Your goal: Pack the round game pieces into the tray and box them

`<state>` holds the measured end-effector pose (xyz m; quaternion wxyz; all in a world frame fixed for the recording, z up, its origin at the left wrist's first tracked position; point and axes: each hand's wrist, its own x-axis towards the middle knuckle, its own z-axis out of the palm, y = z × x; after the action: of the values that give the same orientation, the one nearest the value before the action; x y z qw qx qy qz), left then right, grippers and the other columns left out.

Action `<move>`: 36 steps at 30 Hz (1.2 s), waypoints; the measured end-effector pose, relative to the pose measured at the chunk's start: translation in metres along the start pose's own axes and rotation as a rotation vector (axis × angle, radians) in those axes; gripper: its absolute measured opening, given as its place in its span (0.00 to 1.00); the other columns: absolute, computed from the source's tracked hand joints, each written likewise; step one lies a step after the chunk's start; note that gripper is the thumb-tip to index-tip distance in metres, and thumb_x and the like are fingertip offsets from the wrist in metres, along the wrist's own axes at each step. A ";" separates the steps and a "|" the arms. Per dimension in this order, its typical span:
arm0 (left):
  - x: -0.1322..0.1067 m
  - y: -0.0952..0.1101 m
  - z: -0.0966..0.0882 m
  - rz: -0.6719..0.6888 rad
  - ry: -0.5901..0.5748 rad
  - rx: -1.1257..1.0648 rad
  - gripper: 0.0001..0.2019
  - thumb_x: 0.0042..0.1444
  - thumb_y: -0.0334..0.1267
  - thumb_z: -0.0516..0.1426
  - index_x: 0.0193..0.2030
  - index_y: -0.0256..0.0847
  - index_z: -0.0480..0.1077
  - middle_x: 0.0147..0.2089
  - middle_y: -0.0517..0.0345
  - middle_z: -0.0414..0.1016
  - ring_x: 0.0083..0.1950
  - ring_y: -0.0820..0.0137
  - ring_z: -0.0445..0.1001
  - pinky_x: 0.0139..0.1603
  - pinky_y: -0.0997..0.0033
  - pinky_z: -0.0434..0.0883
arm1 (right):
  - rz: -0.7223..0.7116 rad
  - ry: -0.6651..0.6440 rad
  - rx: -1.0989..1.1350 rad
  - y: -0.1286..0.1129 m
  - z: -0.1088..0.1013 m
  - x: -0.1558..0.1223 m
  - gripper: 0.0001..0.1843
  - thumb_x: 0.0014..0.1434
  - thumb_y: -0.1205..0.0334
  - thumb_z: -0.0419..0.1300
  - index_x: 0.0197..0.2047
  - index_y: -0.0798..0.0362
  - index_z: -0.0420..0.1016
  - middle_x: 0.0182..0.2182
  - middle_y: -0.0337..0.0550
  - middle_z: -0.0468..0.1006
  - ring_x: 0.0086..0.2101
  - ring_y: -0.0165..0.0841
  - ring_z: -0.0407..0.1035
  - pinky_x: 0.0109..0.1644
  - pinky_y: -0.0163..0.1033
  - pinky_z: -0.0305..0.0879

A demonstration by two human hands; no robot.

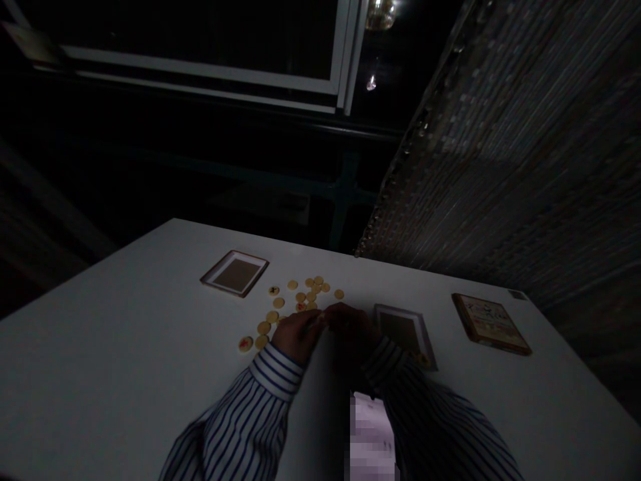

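My left hand (298,335) and my right hand (353,329) meet over the middle of the white table, fingertips pinched together. What they hold, if anything, is hidden and dim. Around and beyond my left hand lie several round, pale yellow board game pieces (264,327). One piece with a red mark (245,344) lies left of my left wrist, and one with a black mark (274,290) lies farther back. Under and beside my right wrist is an open shallow tray (423,327), partly covered by my sleeve, with some yellow pieces (422,359) in it.
A second shallow tray or box lid (228,287) lies at the back left of the table (125,347). To the right is a flat box with a printed cover (491,323). A beaded curtain (481,147) hangs behind the right side. The room is dark.
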<state>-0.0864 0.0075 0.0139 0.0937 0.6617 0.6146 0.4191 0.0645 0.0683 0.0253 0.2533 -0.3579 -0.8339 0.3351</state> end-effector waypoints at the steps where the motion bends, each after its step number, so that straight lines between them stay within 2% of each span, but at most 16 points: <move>1: 0.001 0.001 -0.001 -0.029 -0.002 -0.031 0.12 0.53 0.42 0.52 0.39 0.41 0.72 0.37 0.55 0.77 0.38 0.68 0.74 0.41 0.68 0.71 | 0.001 0.010 0.001 0.000 0.000 0.000 0.12 0.60 0.59 0.46 0.37 0.52 0.69 0.35 0.40 0.75 0.32 0.28 0.69 0.38 0.35 0.65; 9: 0.003 0.004 -0.003 -0.215 0.014 -0.266 0.13 0.50 0.45 0.53 0.34 0.40 0.73 0.33 0.55 0.77 0.35 0.68 0.75 0.38 0.68 0.71 | -0.055 0.073 -0.042 -0.003 0.002 0.000 0.12 0.59 0.61 0.48 0.39 0.52 0.70 0.36 0.40 0.76 0.33 0.27 0.70 0.37 0.33 0.65; 14: 0.004 0.002 -0.002 -0.315 0.028 -0.310 0.13 0.47 0.46 0.55 0.33 0.39 0.73 0.29 0.57 0.77 0.32 0.69 0.74 0.35 0.69 0.72 | -0.100 0.086 -0.233 -0.011 0.002 0.000 0.12 0.56 0.60 0.51 0.42 0.49 0.71 0.36 0.40 0.77 0.35 0.29 0.70 0.39 0.34 0.64; 20: 0.004 0.000 -0.003 -0.326 0.041 -0.323 0.11 0.45 0.42 0.55 0.31 0.39 0.73 0.29 0.57 0.77 0.31 0.69 0.74 0.34 0.69 0.72 | -0.141 0.018 -0.367 -0.013 -0.002 0.000 0.14 0.54 0.58 0.53 0.44 0.48 0.71 0.34 0.40 0.77 0.34 0.31 0.70 0.39 0.35 0.61; 25: 0.003 -0.004 -0.002 -0.287 0.039 -0.349 0.10 0.46 0.41 0.54 0.32 0.39 0.73 0.31 0.56 0.77 0.34 0.68 0.75 0.37 0.68 0.72 | -0.128 -0.009 -0.468 -0.020 -0.005 0.001 0.13 0.57 0.57 0.49 0.39 0.50 0.72 0.30 0.40 0.77 0.31 0.29 0.69 0.36 0.33 0.59; 29: 0.004 -0.005 -0.004 -0.296 0.092 -0.354 0.12 0.47 0.42 0.54 0.34 0.38 0.72 0.34 0.55 0.77 0.37 0.68 0.75 0.40 0.68 0.71 | -0.072 -0.013 -0.532 -0.023 -0.007 0.002 0.14 0.57 0.56 0.48 0.37 0.52 0.72 0.30 0.42 0.77 0.30 0.29 0.69 0.35 0.33 0.58; 36: 0.007 -0.008 -0.009 -0.357 0.147 -0.335 0.15 0.47 0.45 0.54 0.36 0.38 0.72 0.35 0.53 0.77 0.38 0.66 0.74 0.42 0.65 0.71 | 0.017 -0.047 -0.669 -0.020 -0.007 -0.001 0.14 0.56 0.54 0.49 0.38 0.50 0.72 0.32 0.41 0.76 0.36 0.33 0.68 0.39 0.38 0.56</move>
<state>-0.0989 0.0116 0.0176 0.2298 0.4857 0.6488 0.5388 0.0612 0.0603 0.0443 0.0995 -0.4202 -0.9004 0.0532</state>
